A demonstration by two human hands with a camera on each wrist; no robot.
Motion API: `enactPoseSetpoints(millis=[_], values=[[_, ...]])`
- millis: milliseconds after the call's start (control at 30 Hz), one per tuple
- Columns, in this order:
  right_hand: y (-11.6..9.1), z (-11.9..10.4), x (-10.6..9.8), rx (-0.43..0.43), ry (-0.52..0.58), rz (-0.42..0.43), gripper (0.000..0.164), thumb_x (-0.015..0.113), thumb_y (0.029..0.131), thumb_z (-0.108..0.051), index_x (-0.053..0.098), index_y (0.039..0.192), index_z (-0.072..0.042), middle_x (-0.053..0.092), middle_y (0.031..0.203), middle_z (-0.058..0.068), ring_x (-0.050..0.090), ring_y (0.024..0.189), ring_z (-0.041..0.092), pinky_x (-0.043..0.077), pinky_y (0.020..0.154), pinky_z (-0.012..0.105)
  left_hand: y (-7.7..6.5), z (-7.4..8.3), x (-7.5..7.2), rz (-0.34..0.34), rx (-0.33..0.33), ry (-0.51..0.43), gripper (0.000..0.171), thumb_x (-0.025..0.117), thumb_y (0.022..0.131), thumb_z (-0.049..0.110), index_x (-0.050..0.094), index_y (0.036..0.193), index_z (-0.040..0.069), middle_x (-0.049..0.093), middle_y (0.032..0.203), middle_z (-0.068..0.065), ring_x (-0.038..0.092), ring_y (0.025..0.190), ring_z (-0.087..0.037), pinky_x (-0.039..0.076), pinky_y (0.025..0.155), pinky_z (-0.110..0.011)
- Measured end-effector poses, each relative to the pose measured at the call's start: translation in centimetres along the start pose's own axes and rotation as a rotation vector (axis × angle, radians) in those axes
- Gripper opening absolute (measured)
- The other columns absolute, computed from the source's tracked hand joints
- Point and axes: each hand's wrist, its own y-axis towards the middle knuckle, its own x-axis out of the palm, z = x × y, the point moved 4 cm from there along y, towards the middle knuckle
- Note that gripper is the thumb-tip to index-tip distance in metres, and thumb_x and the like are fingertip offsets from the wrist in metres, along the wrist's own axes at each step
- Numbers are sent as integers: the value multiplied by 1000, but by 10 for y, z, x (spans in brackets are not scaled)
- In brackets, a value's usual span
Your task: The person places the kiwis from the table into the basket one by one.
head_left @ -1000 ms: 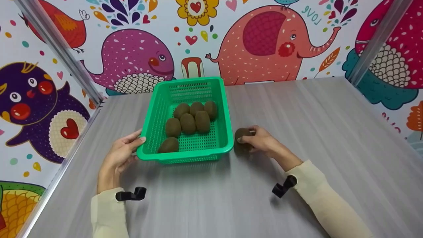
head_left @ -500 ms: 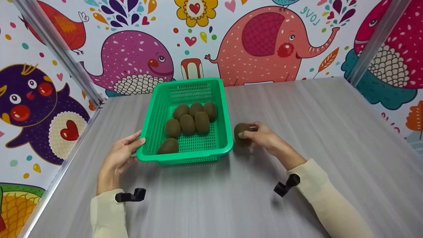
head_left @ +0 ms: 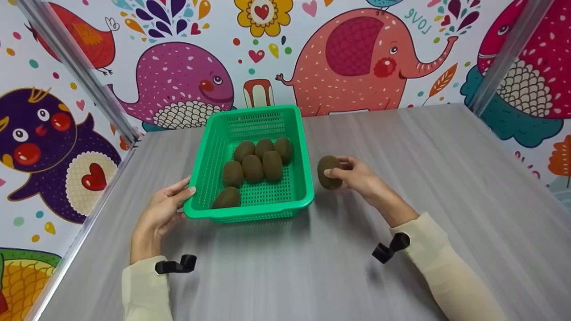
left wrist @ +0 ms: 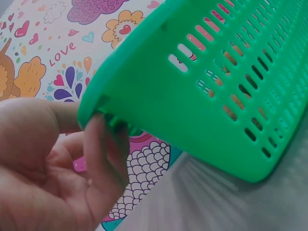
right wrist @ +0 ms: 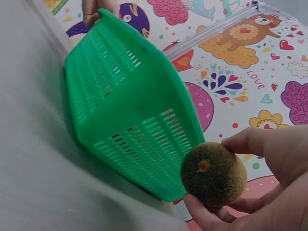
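Note:
A green perforated plastic basket [head_left: 250, 213] stands on the table with several brown kiwis [head_left: 253, 169] inside, most grouped toward its middle and far end. One kiwi [head_left: 227, 198] lies apart in the near left corner. My left hand [head_left: 163, 207] pinches the basket's left rim, thumb on top and fingers curled beneath, as the left wrist view shows. Just right of the basket, my right hand [head_left: 359, 179] holds another kiwi [head_left: 329, 172] between thumb and fingers. In the right wrist view that kiwi [right wrist: 213, 174] shows its stem end, close beside the basket wall.
The grey wood-grain table [head_left: 276, 276] extends to both sides and in front of the basket. Walls with cartoon animals [head_left: 357, 62] enclose the back and left, with metal posts [head_left: 80, 67] at the corners.
My right hand has lifted the kiwi and carried it slightly away from me, beside the basket's right rim. The left hand and basket have stayed in place.

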Motion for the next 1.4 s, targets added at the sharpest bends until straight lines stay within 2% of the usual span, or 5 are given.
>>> enactPoseSetpoints(millis=[200,733,967,1200,1400], values=[[-4,-5,1,-37,20,-7,65,65,97,-25,37,151,-5,47,141,22,60,114,28,54,98,32,1,-1,0,-5,-4,-29,63,60,102,24,31,158,13,67,108,12,66,80,-2,54,61,-20],[-11,-18,6,-74,-1,-7,66,65,97,-25,35,153,-6,50,139,22,60,119,32,48,110,46,3,1,0,-26,2,-55,63,59,103,23,30,158,13,67,111,11,67,84,-3,56,65,-21],[-12,-33,7,-105,-10,-22,66,65,97,-23,35,152,-3,51,135,23,64,113,29,54,103,40,2,1,0,-22,3,-45,62,58,103,22,31,158,13,70,105,12,68,80,-2,53,60,-19],[-11,-46,11,-64,22,-81,66,69,95,-26,39,149,-3,50,139,19,62,121,32,55,102,40,2,1,-1,-15,5,-51,62,58,103,21,31,158,14,70,106,11,68,81,-3,56,62,-20],[-9,-55,19,-38,-23,-119,67,72,93,-30,41,148,-7,52,138,16,62,119,30,57,98,39,2,-1,-1,-12,3,-40,62,59,103,22,32,158,13,68,110,11,67,81,-2,54,61,-20]])
